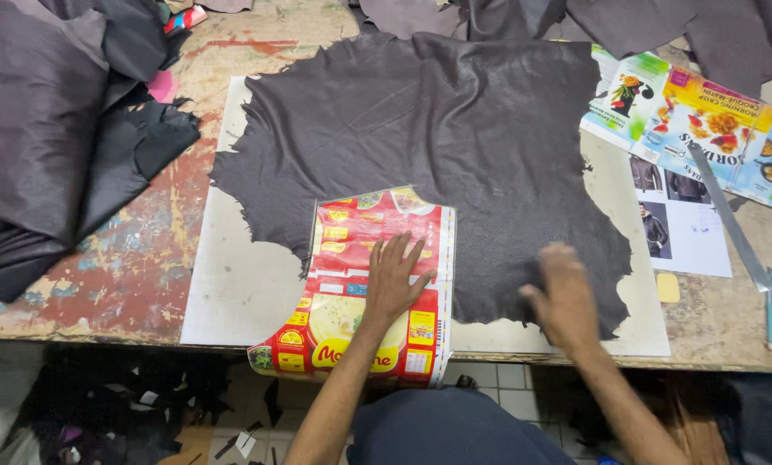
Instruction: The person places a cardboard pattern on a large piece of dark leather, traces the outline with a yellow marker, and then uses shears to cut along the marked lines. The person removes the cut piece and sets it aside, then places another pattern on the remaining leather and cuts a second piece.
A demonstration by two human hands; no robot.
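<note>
Leather scraps [50, 129] are heaped at the far left on a paint-stained bench [136, 267], dark and folded over one another. Next to them a pale cutting board [231, 284] is laid flat, and over most of it a large dark hide [438, 146] is spread, its ragged edge running down toward the near side.

On the near edge of the hide a red and yellow card pattern [364, 284] is placed, made from a flattened printed carton. Its long axis runs from the near bench edge away from the person, with its near end hanging slightly past the bench edge. It is pinned by the left hand [395, 280], which is laid flat on its middle with the fingers spread and straight, nothing being gripped. The pattern thus lies directly under that hand, which is the nearer one to it.

To the right, the right hand [567, 297] is held over the hide's lower right part, apart from the pattern. It is blurred, so it cannot be told whether the fingers are pressed flat or slightly curled; nothing seems to be grasped.

Farther right, flattened printed cartons [696, 120] and a sheet with jacket pictures [679, 224] are lying, a long metal ruler [730, 220] across them, and a small yellow piece [667, 288] beside the board.
</note>
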